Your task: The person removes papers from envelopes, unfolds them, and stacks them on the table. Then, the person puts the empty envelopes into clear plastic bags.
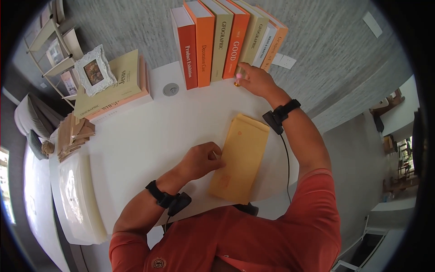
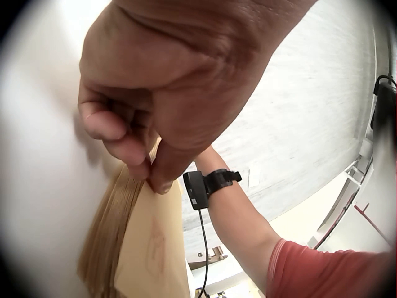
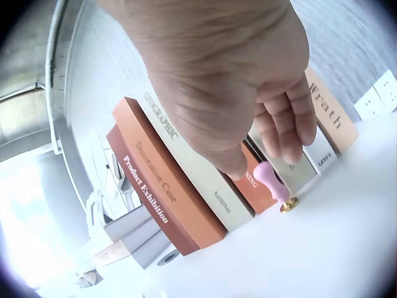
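White table (image 1: 136, 140) with 7 upright books (image 1: 222, 43); envelope stack (image 1: 240, 156); pink-handled stamp (image 3: 269, 179); book pile (image 1: 124, 84).

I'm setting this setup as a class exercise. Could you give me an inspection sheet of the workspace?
Surface: white table, round grommet near the books.
Job's things: envelope stack lying at the front; pink-handled stamp upright on its gold base.
Clutter: standing books; lying books under a white picture frame; brown packets.
Hands: left hand pinches the envelope stack's edge; right hand is beside the stamp, no grip seen.
Cables: black cable from the right wrist camera.
Surroundings: grey wall with white sockets; shelf rack at left.
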Action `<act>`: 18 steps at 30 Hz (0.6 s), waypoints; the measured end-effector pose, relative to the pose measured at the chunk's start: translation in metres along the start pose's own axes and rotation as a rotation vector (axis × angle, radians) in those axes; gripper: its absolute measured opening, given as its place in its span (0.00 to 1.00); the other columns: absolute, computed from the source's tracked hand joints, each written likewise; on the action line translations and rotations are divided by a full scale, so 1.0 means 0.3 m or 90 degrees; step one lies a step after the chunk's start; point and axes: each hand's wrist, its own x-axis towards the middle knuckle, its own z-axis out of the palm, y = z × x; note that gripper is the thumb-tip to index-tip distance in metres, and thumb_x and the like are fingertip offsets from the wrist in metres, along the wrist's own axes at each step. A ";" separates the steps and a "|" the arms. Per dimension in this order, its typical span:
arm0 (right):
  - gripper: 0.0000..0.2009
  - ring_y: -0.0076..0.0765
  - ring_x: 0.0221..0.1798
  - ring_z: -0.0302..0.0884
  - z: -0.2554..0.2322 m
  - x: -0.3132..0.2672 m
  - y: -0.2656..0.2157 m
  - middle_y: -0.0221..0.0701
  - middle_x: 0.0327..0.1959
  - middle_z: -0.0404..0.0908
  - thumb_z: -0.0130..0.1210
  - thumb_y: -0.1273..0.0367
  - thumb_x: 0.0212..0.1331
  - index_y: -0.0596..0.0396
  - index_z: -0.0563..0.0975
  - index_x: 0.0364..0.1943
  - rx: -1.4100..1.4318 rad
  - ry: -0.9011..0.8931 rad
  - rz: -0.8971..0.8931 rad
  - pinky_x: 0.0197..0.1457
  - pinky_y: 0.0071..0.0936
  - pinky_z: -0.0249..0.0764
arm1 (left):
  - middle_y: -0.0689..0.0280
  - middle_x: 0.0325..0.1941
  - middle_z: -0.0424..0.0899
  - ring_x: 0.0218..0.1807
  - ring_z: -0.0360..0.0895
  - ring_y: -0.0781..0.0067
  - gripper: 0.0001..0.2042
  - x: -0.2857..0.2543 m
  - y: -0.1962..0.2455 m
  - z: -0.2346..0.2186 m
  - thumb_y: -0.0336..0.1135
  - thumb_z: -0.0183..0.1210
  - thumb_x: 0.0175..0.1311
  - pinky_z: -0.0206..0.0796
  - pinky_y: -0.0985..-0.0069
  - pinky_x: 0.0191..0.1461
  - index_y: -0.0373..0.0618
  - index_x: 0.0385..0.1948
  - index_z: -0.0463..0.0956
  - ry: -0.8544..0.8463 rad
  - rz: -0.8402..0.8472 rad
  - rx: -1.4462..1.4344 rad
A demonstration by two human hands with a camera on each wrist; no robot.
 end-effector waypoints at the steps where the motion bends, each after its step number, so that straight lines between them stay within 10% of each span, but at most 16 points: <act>1: 0.20 0.49 0.50 0.82 0.029 0.025 0.004 0.40 0.47 0.84 0.57 0.59 0.64 0.48 0.76 0.59 0.027 0.013 -0.026 0.51 0.46 0.77 | 0.66 0.29 0.83 0.29 0.78 0.79 0.15 0.002 -0.014 0.004 0.38 0.70 0.61 0.72 0.77 0.34 0.38 0.42 0.80 -0.009 0.005 -0.033; 10: 0.09 0.54 0.40 0.81 0.066 0.036 0.140 0.42 0.32 0.83 0.53 0.63 0.64 0.50 0.81 0.34 0.003 0.003 -0.071 0.43 0.47 0.75 | 0.69 0.31 0.82 0.32 0.76 0.82 0.09 -0.012 -0.010 -0.031 0.36 0.65 0.66 0.70 0.79 0.37 0.40 0.35 0.80 -0.042 -0.023 -0.096; 18: 0.10 0.44 0.36 0.80 -0.089 -0.264 0.190 0.39 0.34 0.82 0.62 0.67 0.61 0.56 0.81 0.43 -0.045 0.007 -0.073 0.41 0.36 0.76 | 0.72 0.30 0.80 0.28 0.74 0.83 0.04 -0.225 -0.168 -0.278 0.31 0.60 0.71 0.68 0.81 0.34 0.42 0.36 0.77 0.102 0.005 -0.325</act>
